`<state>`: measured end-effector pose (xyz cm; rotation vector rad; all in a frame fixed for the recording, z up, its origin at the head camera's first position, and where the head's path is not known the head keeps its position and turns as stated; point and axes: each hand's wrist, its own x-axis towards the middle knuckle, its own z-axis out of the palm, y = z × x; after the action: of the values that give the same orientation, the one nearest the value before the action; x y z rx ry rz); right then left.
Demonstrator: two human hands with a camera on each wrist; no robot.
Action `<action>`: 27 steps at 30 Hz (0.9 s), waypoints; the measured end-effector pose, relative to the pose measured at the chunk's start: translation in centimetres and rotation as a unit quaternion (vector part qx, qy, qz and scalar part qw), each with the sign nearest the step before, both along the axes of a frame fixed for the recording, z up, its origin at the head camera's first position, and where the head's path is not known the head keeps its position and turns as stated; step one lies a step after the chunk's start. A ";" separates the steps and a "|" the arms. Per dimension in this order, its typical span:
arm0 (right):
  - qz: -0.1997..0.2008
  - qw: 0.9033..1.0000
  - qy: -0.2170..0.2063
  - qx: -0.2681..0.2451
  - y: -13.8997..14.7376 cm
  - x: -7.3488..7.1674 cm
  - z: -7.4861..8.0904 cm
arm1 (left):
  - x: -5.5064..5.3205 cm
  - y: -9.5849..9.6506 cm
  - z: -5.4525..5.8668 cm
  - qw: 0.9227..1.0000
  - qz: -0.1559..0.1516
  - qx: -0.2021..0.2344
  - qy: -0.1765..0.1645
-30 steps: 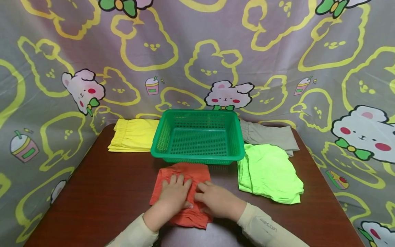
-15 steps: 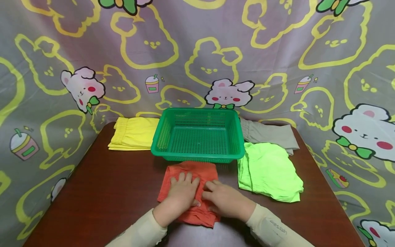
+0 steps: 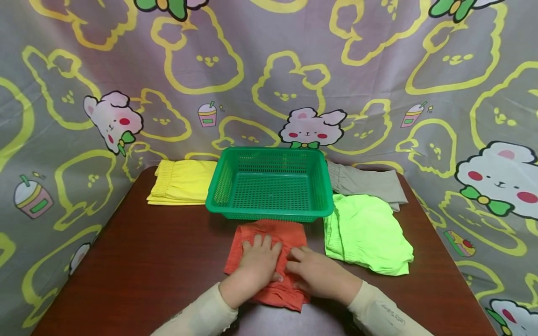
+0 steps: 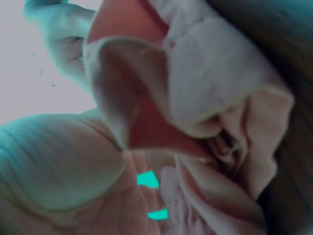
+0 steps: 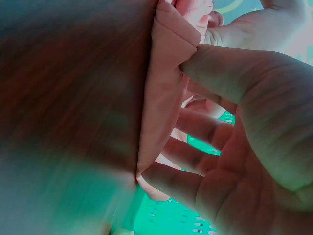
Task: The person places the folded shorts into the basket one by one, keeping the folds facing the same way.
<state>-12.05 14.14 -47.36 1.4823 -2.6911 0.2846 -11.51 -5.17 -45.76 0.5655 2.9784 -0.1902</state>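
Observation:
A folded orange-red pair of shorts [image 3: 273,233] lies on the table in front of the basket. My left hand [image 3: 258,261] rests on top of it, fingers spread and pointing away. At its right side my right hand [image 3: 317,273] touches the cloth with its fingertips, the fingers slightly bent. In the right wrist view, the right thumb and fingers [image 5: 181,181] meet the edge of the shorts [image 5: 164,93] close over the table. The left wrist view shows loose folds of the shorts [image 4: 215,73] beside the left palm.
A green perforated plastic basket [image 3: 269,215] stands at the back middle of the brown table [image 3: 138,261]. Folded yellow shorts [image 3: 182,182] lie left of it. Grey shorts [image 3: 370,182] and bright green shorts [image 3: 367,233] lie to its right. A patterned curtain [image 3: 260,70] encloses the table.
Both hands have shifted to the right, and the orange-red shorts have slid along the table with them. The basket and the other shorts stay in place.

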 end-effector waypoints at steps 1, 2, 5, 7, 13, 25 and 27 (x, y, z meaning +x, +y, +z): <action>0.000 1.000 0.002 -0.004 0.2 0.0 0.0 | 0.0 0.2 -0.1 1.000 -0.001 -0.001 0.000; 0.001 1.000 0.006 -0.008 0.3 0.0 -0.1 | -0.1 0.3 -0.2 1.000 -0.002 -0.001 0.000; 0.003 1.000 0.013 -0.019 0.7 0.0 -0.4 | -0.1 0.7 -0.3 1.000 -0.001 0.001 0.000; 0.002 1.000 0.015 -0.024 0.8 0.0 -0.5 | -0.1 0.8 -0.2 1.000 -0.001 0.007 0.001; -0.009 1.000 -0.005 -0.025 1.1 0.0 -0.8 | -0.1 -0.3 -0.2 0.999 -0.032 0.040 0.003; -0.019 0.999 -0.027 -0.014 0.7 -0.6 0.2 | -1.3 -3.3 2.0 0.984 -0.040 0.172 -0.036; -0.021 0.999 -0.029 -0.017 0.5 -0.7 0.4 | -1.6 -3.6 2.0 0.984 -0.029 0.173 -0.014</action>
<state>-12.70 14.68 -47.01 1.4296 -2.7434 0.3745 -13.15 -8.76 -43.79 0.6828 2.9847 0.3361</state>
